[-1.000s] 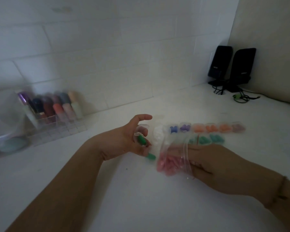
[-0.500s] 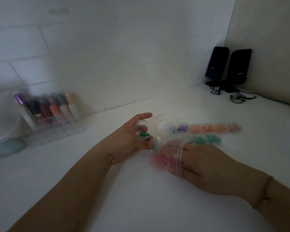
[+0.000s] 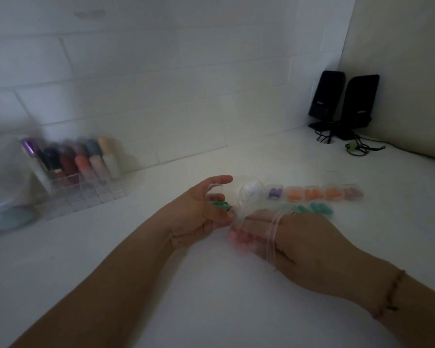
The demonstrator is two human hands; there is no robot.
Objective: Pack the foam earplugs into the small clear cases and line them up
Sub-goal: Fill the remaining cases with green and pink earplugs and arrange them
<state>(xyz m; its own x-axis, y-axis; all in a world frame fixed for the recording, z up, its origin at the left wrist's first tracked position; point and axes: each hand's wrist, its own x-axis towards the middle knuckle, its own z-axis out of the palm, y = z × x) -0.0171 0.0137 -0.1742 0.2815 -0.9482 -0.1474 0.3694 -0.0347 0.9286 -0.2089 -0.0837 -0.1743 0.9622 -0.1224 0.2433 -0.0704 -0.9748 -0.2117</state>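
Note:
My left hand holds a small clear case with a green earplug at its fingers. My right hand is inside a clear plastic bag that holds pink earplugs; its fingertips meet my left hand's fingers. Behind them a row of filled clear cases runs rightward with purple, orange and mauve plugs. A second, nearer row has teal plugs. The image is blurred.
A clear organiser with several coloured bottles stands at the back left by the tiled wall. Two black speakers with cables sit in the far right corner. A clear round lid or container lies left of the case row.
My right hand, in the bag, has moved left to meet my left hand. The green earplug that lay by my left fingers is now up at the case.

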